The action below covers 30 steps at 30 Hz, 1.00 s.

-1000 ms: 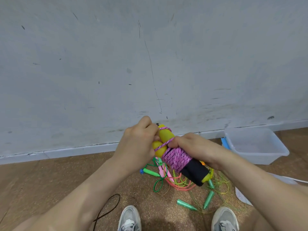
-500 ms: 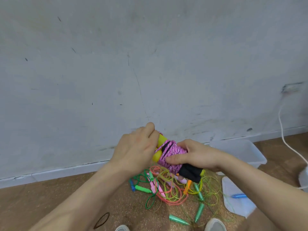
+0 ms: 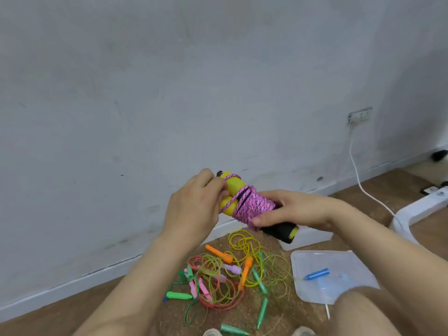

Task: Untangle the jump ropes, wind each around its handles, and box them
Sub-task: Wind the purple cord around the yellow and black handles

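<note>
**Pink jump rope [image 3: 254, 207], wound and gripped at both ends**

My left hand [image 3: 194, 204] curls round the yellow ends [image 3: 234, 187] of the two handles. Its fingertips pinch at the top, where a loop of cord crosses. The rope is wound thick round the handles, and I hold the bundle tilted in the air in front of the wall. My right hand [image 3: 293, 209] wraps the pink winding, thumb pressed on the near side, and the black grips [image 3: 278, 230] stick out below it.

Under my hands a tangle of ropes [image 3: 225, 280] lies on the floor [image 3: 72, 311], with green, orange and pink handles mixed in. To its right the box [image 3: 315, 237] stands by the wall, partly hidden by my right hand. Its lid [image 3: 339, 260] lies flat just in front, with a blue handle [image 3: 316, 274] on it.
</note>
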Available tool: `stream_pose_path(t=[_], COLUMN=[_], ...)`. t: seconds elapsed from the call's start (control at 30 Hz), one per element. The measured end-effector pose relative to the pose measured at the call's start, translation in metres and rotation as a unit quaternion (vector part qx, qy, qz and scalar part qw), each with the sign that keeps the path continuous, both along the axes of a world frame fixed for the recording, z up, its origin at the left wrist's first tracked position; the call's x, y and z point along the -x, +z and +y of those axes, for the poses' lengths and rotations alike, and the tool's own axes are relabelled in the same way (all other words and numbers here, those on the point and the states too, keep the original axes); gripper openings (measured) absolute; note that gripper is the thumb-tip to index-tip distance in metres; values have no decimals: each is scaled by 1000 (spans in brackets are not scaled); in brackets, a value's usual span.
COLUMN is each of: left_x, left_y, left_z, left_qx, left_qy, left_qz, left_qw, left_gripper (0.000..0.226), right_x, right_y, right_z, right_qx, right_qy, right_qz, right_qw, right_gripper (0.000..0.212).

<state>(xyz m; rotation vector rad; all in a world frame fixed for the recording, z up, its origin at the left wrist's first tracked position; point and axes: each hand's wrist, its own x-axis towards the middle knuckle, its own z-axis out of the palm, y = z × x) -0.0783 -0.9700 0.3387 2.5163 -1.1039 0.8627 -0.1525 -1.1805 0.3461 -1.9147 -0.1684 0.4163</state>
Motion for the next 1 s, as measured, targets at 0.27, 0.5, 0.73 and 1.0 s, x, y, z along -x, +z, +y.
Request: stream_pose_path(t=[0.27,0.5,0.73,1.0], left_x=[-73,-144,-183,-168], left_y=[-136,-306,-393,-394], left_z=[-127,-219,-289,-215], left_qx=[49,-85,-107,-141], left_qy=[-42,-19,8,-10], left_qz=[332,483,527,536], left_qw=[941,872,843,832], left_gripper=[10,36,37,25], right_x=[-28,-55,-84,-133], right_y=[-114,-256,-333,-343], right_z=[-116,-188,-219,-219], right_qx=[51,150,454,385], right_qy=[-216,-429,-291,-204], right_qz=[12,37,-55,-14], right_qw=[975,890,841,900], right_gripper=[25,32,64,51])
